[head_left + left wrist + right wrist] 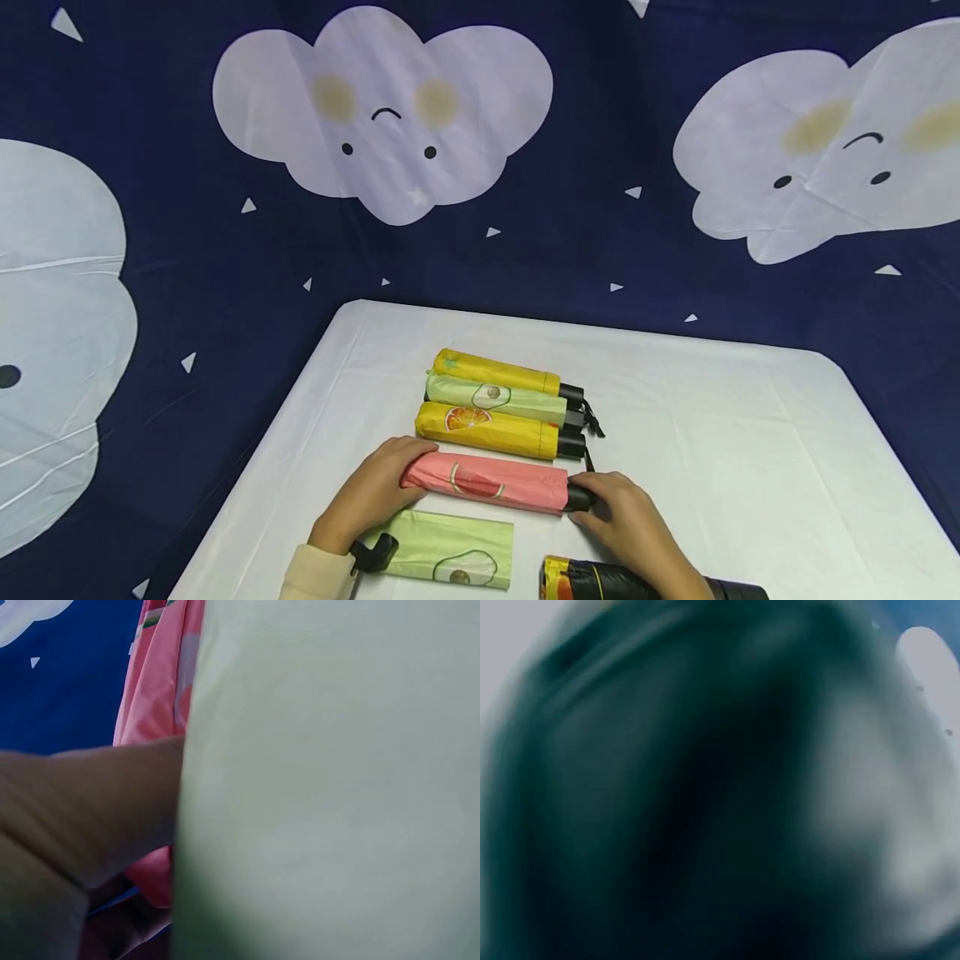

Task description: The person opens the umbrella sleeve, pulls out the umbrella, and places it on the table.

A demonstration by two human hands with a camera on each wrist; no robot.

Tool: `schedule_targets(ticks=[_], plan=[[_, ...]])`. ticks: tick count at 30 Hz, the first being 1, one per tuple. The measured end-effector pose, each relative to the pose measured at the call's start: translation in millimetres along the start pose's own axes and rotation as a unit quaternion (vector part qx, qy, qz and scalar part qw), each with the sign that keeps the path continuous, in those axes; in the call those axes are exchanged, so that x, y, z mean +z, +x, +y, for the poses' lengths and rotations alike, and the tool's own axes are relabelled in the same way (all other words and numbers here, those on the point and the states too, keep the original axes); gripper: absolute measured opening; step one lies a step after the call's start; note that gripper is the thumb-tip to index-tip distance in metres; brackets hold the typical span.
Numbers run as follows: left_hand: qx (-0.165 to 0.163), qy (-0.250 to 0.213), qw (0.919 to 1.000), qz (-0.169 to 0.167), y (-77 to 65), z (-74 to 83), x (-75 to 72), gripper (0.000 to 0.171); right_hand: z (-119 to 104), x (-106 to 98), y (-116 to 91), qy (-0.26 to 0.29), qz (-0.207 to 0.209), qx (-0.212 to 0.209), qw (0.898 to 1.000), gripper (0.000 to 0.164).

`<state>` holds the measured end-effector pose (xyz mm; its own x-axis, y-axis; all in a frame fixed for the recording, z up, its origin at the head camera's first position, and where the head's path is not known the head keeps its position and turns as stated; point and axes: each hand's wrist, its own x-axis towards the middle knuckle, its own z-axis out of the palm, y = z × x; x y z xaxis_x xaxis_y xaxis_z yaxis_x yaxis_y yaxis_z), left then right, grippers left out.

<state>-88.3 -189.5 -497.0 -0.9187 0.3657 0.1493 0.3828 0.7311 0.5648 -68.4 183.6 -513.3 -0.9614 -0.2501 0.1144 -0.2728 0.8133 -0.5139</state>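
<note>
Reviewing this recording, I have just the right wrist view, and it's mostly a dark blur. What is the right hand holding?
Observer: The right hand holds the black handle of a pink umbrella.
Operator: My view lacks the left hand. Where is it?
Observer: The left hand grips that umbrella's opposite end.
Operator: What lies just beyond, farther from the person?
Observer: Three folded umbrellas lie side by side: an orange-slice umbrella nearest, then an avocado umbrella, then a plainer yellow umbrella.
</note>
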Motion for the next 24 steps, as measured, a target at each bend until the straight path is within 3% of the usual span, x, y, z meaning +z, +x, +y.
schedule_targets(ticks=[5, 24], plan=[[0.012, 0.002, 0.9999, 0.007, -1.1, -1.9, 1.8, 0.058, 1.3, 4.5, -3.0, 0.006, 0.009, 0.013, 1.000, 0.042], [0.029, -0.022, 0.9991, 0.024, -3.8, -7.3, 1.5, 0.053, 5.5, 3.4, -5.0, 0.029, 0.034, -0.006, 0.999, 0.041]])
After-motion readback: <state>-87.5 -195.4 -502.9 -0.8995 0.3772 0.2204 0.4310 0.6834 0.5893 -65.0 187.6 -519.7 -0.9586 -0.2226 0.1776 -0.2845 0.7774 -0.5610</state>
